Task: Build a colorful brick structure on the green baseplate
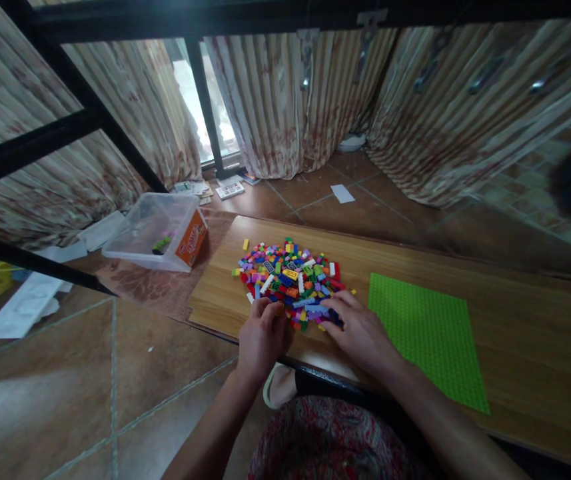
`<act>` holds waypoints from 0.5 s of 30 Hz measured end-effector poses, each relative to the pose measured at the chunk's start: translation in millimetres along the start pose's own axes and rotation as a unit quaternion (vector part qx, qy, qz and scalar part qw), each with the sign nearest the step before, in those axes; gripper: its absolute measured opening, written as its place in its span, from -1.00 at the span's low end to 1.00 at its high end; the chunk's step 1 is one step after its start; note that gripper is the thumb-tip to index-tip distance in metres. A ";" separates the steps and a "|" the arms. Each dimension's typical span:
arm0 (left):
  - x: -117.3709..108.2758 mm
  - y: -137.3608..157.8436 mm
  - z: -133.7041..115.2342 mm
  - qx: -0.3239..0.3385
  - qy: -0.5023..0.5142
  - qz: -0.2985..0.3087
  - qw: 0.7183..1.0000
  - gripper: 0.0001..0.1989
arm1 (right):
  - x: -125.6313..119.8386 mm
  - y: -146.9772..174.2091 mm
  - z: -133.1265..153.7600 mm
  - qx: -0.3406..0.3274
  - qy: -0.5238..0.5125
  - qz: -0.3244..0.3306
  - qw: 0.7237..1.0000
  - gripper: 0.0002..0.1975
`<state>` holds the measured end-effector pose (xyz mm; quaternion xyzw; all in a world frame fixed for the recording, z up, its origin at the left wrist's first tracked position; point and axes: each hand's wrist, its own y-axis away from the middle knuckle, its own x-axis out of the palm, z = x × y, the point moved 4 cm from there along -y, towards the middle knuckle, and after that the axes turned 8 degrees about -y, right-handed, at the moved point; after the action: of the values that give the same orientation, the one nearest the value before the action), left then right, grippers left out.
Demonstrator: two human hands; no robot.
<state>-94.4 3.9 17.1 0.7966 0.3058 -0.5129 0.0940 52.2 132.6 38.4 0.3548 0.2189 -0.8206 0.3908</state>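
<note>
Head view: a wood-grain board (530,340) runs from the centre to the right edge, with the heap of coloured bricks (288,270) at frame centre and a green baseplate (428,333) to its right. At the heap's near edge, the left hand (262,333) curls its fingers, and the right hand (358,330) parts thumb and fingers beside light blue bricks; whether either grips anything, I cannot tell. Brown tiles (70,380) fill the lower left, a clear bin (120,252) sits left of centre, and striped curtains (275,100) hang across the top.
</note>
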 end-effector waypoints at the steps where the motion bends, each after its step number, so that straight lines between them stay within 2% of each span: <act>1: -0.5 -0.1 0.0 0.000 -0.001 -0.009 1.000 -0.81 | 2.8 0.8 -1.8 -0.004 0.007 -0.011 1.000 -0.76; 6: -5.3 5.4 -1.9 0.002 0.019 -0.035 0.999 -0.79 | 9.9 -3.9 -10.1 -0.014 -0.007 -0.063 0.998 -0.82; 9: -4.3 9.4 -10.9 0.016 0.016 -0.022 1.000 -0.76 | 10.4 -3.2 -6.6 -0.019 -0.024 -0.095 0.995 -0.78; 11: -1.1 10.0 -18.2 0.025 -0.003 -0.006 1.000 -0.76 | 12.7 -1.4 0.9 -0.037 -0.032 -0.092 0.995 -0.75; 15: 5.5 4.7 -26.7 0.032 -0.042 0.004 0.999 -0.78 | 21.2 0.1 15.8 -0.068 -0.032 -0.046 0.996 -0.73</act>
<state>-69.8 14.7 23.8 0.7783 0.2815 -0.5551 0.0831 36.4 112.2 32.8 0.2906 0.2780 -0.8319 0.3824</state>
